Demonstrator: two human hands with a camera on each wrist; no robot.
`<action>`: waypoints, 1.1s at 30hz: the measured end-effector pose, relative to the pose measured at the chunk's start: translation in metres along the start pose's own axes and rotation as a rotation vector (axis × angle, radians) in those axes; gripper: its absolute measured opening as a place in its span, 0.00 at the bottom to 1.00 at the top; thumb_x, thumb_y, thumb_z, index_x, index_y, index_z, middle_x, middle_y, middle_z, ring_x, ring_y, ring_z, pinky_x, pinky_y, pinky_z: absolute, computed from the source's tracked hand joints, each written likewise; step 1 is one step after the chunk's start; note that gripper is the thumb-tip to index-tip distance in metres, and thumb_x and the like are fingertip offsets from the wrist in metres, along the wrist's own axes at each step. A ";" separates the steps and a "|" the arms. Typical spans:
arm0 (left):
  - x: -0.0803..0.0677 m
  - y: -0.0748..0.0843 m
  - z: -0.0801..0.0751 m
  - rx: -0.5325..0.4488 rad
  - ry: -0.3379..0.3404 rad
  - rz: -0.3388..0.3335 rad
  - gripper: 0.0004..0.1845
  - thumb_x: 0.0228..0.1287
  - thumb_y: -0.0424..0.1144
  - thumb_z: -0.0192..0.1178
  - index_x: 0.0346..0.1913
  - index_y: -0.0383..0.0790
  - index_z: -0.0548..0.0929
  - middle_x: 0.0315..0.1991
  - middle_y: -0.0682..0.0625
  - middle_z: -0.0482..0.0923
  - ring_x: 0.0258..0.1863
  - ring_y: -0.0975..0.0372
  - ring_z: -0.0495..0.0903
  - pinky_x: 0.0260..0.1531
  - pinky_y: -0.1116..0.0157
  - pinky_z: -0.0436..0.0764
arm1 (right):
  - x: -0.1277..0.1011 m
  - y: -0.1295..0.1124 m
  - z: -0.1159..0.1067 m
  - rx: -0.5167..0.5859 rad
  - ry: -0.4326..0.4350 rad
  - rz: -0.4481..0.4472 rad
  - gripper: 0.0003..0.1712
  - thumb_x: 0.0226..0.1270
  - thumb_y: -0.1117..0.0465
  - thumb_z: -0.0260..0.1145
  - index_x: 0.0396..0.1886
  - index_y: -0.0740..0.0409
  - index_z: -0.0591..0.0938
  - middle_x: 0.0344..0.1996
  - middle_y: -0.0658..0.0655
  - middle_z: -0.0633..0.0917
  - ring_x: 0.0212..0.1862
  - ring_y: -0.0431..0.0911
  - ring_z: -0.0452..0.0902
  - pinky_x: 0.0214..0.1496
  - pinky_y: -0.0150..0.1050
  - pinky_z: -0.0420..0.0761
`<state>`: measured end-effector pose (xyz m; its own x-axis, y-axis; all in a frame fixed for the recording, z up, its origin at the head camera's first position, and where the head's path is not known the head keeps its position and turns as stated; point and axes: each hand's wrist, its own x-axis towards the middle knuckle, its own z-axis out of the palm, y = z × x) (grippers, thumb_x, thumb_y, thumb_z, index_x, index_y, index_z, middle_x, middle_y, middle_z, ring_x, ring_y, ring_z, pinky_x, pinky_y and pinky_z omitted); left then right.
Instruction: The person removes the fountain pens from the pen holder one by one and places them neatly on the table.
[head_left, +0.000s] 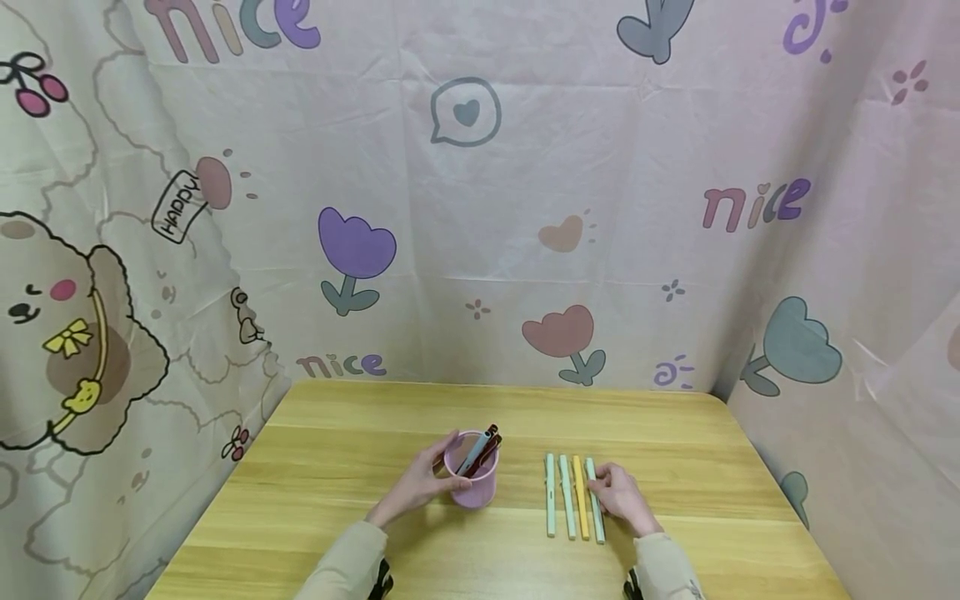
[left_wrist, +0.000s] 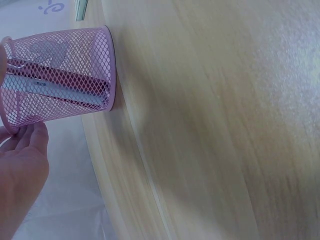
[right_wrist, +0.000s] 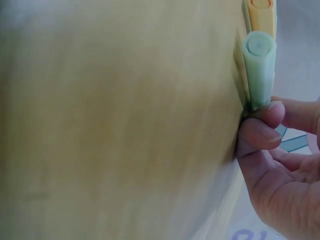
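My left hand (head_left: 420, 487) holds the pink mesh pen cup (head_left: 476, 493) by its upper part, thumb on the near side and fingers on the far side. The cup is tilted a little in the head view. A light blue pen (head_left: 476, 450) and dark brown pens (head_left: 486, 456) stand inside it. At the right end of a row on the table, my right hand (head_left: 621, 495) pinches a light green pen (head_left: 597, 517) with thumb and index finger. In the right wrist view that pen (right_wrist: 259, 70) shows its round end, partly hidden by the fingertips.
Left of the pinched pen lie a yellow pen (head_left: 581, 500) and two more light green pens, the nearer one (head_left: 567, 500) and the leftmost one (head_left: 551, 497), roughly parallel. The wooden table (head_left: 337, 442) ends at a printed cloth backdrop (head_left: 465, 208) behind and on both sides.
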<state>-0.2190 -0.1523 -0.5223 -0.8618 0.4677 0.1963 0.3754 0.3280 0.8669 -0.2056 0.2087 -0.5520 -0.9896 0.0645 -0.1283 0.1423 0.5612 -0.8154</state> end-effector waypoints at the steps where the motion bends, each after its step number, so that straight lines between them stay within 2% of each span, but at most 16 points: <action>1: 0.000 0.000 0.000 0.006 0.001 0.001 0.51 0.60 0.40 0.72 0.74 0.18 0.52 0.72 0.24 0.62 0.70 0.33 0.66 0.71 0.42 0.67 | 0.000 0.000 0.000 0.000 0.000 0.004 0.16 0.71 0.67 0.62 0.52 0.75 0.74 0.26 0.55 0.75 0.21 0.42 0.72 0.21 0.30 0.75; 14: 0.000 0.000 -0.001 -0.005 -0.003 0.006 0.49 0.60 0.36 0.71 0.74 0.18 0.52 0.71 0.23 0.62 0.70 0.33 0.66 0.72 0.41 0.66 | 0.001 0.002 -0.001 -0.013 -0.005 -0.007 0.17 0.70 0.68 0.62 0.52 0.76 0.74 0.27 0.57 0.75 0.21 0.42 0.73 0.21 0.30 0.76; 33: 0.000 -0.002 -0.001 0.008 -0.009 0.022 0.49 0.60 0.37 0.71 0.74 0.17 0.52 0.71 0.23 0.62 0.70 0.33 0.66 0.71 0.42 0.67 | 0.003 0.004 0.000 -0.030 0.001 -0.016 0.17 0.69 0.67 0.63 0.52 0.76 0.74 0.27 0.57 0.77 0.20 0.42 0.73 0.21 0.31 0.77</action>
<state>-0.2198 -0.1534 -0.5233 -0.8501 0.4824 0.2112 0.3973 0.3242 0.8585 -0.2085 0.2111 -0.5552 -0.9918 0.0561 -0.1147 0.1257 0.5868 -0.7999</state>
